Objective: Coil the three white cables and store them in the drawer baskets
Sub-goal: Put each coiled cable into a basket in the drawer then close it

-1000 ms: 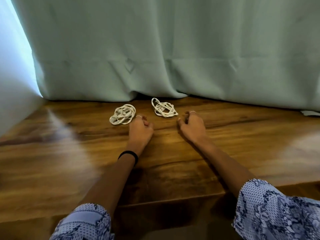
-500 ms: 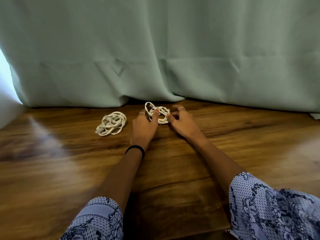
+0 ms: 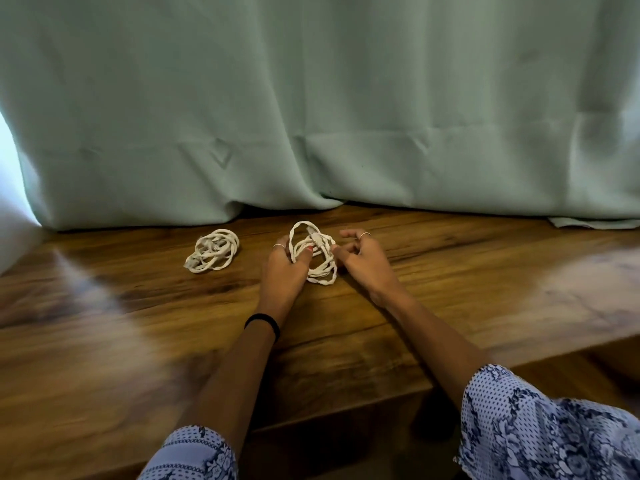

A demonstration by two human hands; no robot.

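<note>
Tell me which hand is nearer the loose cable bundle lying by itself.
Left. The left hand sits just right of that bundle, gripping the other cable; the right hand is farther right.

- Daylight enters at the far left edge, past the curtain [image 3: 311,98]; that gap is blown out white.
- Rest of scene is moderately dim, soft, even; curtain reads flat green-grey.
- Pale glare streaks on the wooden table [image 3: 450,306], one well left of the held cable [image 3: 313,252], one well right of it.
- Soft shadows under both forearms, nearer the camera than the grip, and along the curtain hem beyond it.
- Centre around the grip is fairly sharp; the left hand [image 3: 282,271] and right hand [image 3: 363,261] are readable.
- Table is smeared with blur toward the left and lower edges.
- Wide-angle bowing bends the table edge and curtain sides.
</note>
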